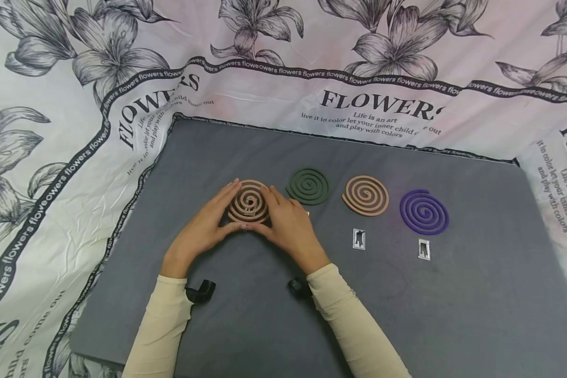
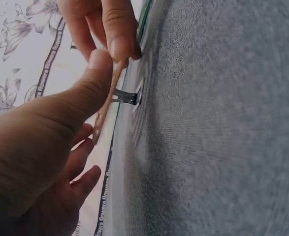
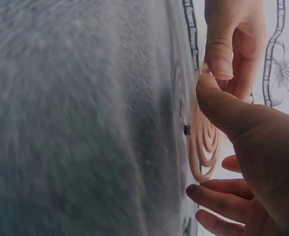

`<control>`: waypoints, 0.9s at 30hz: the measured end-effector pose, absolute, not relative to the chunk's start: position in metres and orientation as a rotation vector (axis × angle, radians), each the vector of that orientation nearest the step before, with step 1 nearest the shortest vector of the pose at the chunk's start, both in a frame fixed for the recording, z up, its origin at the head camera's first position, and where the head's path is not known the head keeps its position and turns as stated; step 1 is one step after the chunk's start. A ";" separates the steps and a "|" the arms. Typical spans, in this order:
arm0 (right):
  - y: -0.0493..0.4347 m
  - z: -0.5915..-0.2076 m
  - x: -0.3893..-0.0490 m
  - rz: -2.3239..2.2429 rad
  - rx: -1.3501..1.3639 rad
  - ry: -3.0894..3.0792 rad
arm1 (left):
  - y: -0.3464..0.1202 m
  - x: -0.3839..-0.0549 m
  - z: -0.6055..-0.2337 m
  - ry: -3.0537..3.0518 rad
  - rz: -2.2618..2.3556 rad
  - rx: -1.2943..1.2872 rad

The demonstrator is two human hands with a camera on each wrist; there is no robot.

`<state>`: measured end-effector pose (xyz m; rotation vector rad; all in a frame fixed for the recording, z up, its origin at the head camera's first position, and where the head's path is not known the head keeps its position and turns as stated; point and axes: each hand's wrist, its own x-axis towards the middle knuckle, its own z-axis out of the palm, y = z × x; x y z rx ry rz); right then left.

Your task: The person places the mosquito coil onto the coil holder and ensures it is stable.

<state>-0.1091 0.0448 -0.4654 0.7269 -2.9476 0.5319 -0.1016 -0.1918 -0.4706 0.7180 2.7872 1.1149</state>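
Both hands hold a tan mosquito coil by its edge. The left hand grips its left side and the right hand its right side; their thumbs nearly meet at the near rim. In the left wrist view, the tan coil is raised off the table, and an upright tab of a small metal coil stand reaches toward its middle. Whether the tab touches the coil I cannot tell. From the right wrist view, the coil appears edge-on, its rings spaced apart.
Right of the hands lie a green coil, another tan coil and a purple coil. Metal stands lie near them, one partly hidden by the right hand. A flower-printed cloth borders the grey table.
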 end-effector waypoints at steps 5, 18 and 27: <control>0.058 -0.456 -0.109 0.620 0.708 -2.931 | -0.187 -0.102 -0.465 2.852 1.085 0.746; 0.105 -0.434 -0.121 0.824 0.505 -2.817 | -0.154 -0.115 -0.428 2.895 1.085 0.854; 0.127 -0.434 -0.125 0.885 0.396 -2.791 | -0.128 -0.133 -0.417 2.890 1.023 0.838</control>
